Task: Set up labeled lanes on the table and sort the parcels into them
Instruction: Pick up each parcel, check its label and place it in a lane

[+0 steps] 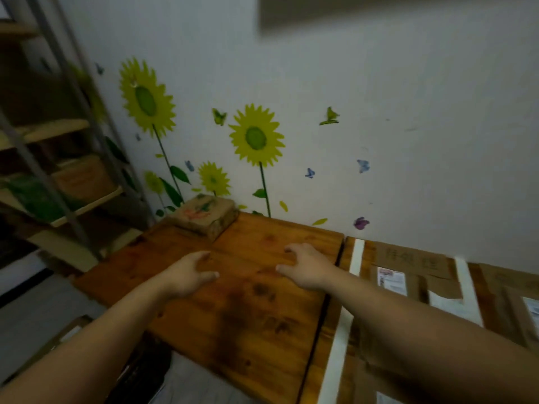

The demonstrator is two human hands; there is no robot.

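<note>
My left hand [188, 274] and my right hand [306, 268] hover just over the bare wooden table [239, 310], fingers spread, holding nothing. A brown parcel [205, 215] with red and green markings lies at the table's far left corner against the wall. To the right, white tape strips [356, 256] [466, 282] mark lanes. A cardboard label [412, 258] with handwriting lies at the far end of one lane. Flat cardboard parcels with white shipping labels [392, 279] lie in the lanes, partly hidden by my right forearm.
A metal and wood shelving rack [58, 158] stands at the left with boxes on it. The wall behind carries sunflower and butterfly stickers. A cardboard box [62, 335] sits on the floor at lower left. A dark seam [326, 304] splits the table.
</note>
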